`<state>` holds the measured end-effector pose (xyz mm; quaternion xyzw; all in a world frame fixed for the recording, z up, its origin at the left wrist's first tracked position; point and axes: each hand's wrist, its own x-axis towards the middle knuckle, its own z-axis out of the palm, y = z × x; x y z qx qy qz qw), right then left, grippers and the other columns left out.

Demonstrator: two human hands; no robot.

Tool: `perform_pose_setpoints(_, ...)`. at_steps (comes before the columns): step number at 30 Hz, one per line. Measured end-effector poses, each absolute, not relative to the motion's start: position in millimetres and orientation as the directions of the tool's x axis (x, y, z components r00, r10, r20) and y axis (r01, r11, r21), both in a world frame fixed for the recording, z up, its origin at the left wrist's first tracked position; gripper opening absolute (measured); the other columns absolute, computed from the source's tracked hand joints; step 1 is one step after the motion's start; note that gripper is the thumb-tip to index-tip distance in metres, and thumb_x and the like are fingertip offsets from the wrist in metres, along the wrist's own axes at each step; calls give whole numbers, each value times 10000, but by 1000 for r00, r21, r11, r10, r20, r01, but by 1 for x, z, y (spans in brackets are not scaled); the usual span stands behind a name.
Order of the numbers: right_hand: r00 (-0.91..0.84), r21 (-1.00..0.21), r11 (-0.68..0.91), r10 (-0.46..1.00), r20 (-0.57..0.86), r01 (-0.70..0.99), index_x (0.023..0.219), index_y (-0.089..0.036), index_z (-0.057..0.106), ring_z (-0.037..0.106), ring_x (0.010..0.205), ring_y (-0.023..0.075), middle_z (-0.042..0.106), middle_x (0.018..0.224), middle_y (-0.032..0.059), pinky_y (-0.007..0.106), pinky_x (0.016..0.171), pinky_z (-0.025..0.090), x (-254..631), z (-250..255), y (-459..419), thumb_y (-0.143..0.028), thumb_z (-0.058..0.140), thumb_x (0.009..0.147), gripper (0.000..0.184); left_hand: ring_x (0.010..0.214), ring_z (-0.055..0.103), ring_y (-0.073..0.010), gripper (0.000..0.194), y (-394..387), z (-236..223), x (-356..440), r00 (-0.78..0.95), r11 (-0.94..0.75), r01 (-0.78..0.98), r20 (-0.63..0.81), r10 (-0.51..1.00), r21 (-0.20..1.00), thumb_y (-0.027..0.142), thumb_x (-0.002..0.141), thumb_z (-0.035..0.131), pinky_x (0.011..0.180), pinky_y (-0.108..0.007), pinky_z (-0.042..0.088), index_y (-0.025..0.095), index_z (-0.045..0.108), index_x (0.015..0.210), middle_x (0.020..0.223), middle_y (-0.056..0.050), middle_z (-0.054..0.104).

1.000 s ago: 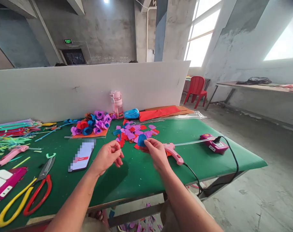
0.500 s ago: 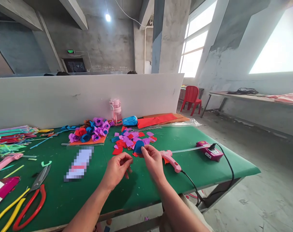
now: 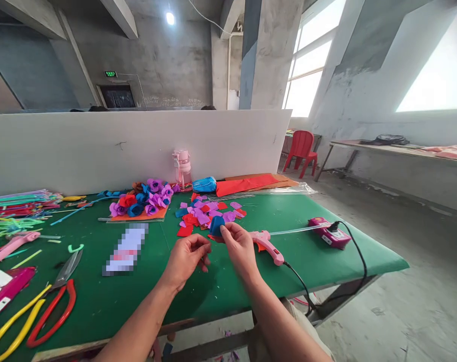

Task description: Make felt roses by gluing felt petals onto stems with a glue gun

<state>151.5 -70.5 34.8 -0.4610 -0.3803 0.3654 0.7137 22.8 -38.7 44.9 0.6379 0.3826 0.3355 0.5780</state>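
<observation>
My right hand [image 3: 239, 247] pinches a small blue felt petal [image 3: 216, 224] between thumb and fingers, just above the green table [image 3: 221, 281]. My left hand [image 3: 186, 256] hovers beside it with fingers curled toward the thumb; whether anything is in them is hidden. Right behind both hands lies a heap of cut felt pieces [image 3: 206, 213] in purple, red and blue. A pink glue gun [image 3: 265, 244] rests on the table just right of my right hand.
Finished felt flowers [image 3: 141, 201] sit on an orange sheet. A phone [image 3: 126, 249], scissors [image 3: 51, 306], another glue gun [image 3: 11, 245] and coloured sticks [image 3: 13, 206] lie left. A pink power strip [image 3: 329, 232] with black cable lies right. A white board [image 3: 138, 143] backs the table.
My left hand has moved right, closer to my right hand. The view has shifted slightly. The blue petal stays pinched in my right hand.
</observation>
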Motion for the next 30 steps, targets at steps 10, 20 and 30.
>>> perform_pose_setpoints(10, 416, -929, 303, 888, 196, -210, 688, -194, 544, 577, 601, 150, 587, 633, -7, 292, 661, 508, 151, 32, -69, -457, 618, 711, 274, 402, 508, -107, 311, -38, 43, 23, 496, -34, 104, -22, 868, 994, 453, 663, 673, 408, -227, 435, 157, 578, 684, 476, 26, 547)
perform_pose_setpoints(20, 401, -927, 308, 893, 204, -214, 701, -195, 551, 584, 640, 156, 604, 663, 0, 291, 684, 507, 150, 36, -73, -440, 605, 736, 254, 415, 518, -102, 294, -37, 42, 23, 497, -17, 66, -18, 867, 998, 412, 651, 700, 400, -217, 443, 147, 581, 697, 501, 29, 554)
perform_pose_setpoints(30, 383, -903, 370, 883, 270, -218, 748, -190, 594, 574, 663, 147, 613, 681, -8, 265, 667, 471, 148, 38, -77, -398, 610, 763, 209, 476, 547, -116, 217, -36, 40, 22, 468, -99, 58, 61, 881, 993, 363, 700, 650, 450, -230, 485, 154, 591, 699, 528, 26, 561)
